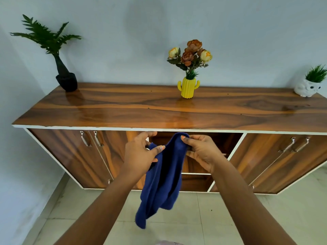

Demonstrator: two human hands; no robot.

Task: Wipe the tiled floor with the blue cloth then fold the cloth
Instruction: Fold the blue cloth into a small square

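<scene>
Blue cloth [160, 183] hanging limp above tiled floor [221, 218], before cabinet [159, 106]. Pinched at top edge by left hand [141, 154] and right hand [200, 152]. Probably soft, light, floppy; best held at corners.

Blue cloth [160, 183], draped, above tiled floor [221, 218]

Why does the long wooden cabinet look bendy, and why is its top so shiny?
In the head view, the wide-angle lens curves the cabinet top so its edges bow; glare from room light makes pale shiny patches on the wood, with the yellow vase reflected below it; a soft grey shadow smudges the wall above; the blue cloth held by the left hand and right hand looks fairly sharp.
</scene>
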